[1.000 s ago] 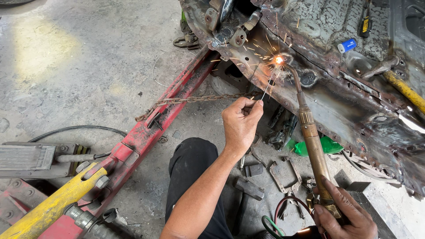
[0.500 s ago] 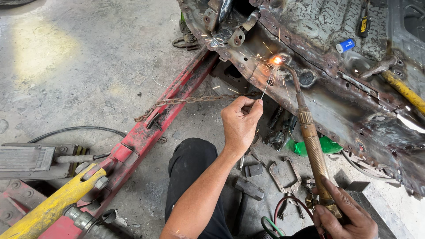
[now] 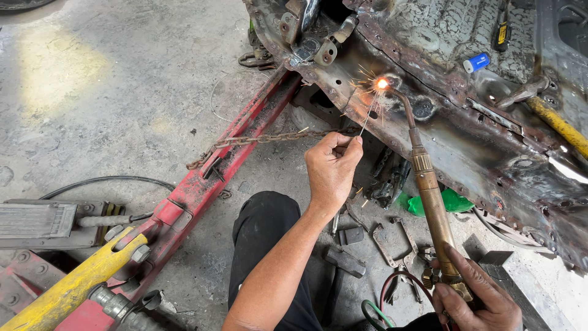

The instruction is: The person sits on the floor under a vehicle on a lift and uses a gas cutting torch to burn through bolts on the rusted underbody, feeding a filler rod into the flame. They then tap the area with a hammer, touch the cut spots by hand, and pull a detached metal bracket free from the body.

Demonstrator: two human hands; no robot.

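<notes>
My left hand [image 3: 331, 168] pinches a thin filler rod [image 3: 365, 122] whose tip reaches up to a bright flame with sparks [image 3: 382, 84]. My right hand [image 3: 473, 300] grips the base of a long brass gas torch [image 3: 430, 195], its bent nozzle touching the same glowing spot. The spot lies on the rusty, burnt sheet metal of a car body [image 3: 465, 141] that fills the upper right. My black-trousered knee [image 3: 264, 227] is below the left forearm.
A red steel beam [image 3: 226, 165] with a rusty chain [image 3: 257, 140] runs diagonally. At the lower left sits a yellow arm [image 3: 73, 285], with a grey box [image 3: 37, 219] above it. Locking pliers and a hammer [image 3: 343, 260] lie on the concrete. A blue lighter [image 3: 476, 62] rests on the body.
The flame, the rod and both hands stay at the same spot on the metal; sparks keep flying. No clear movement otherwise.
</notes>
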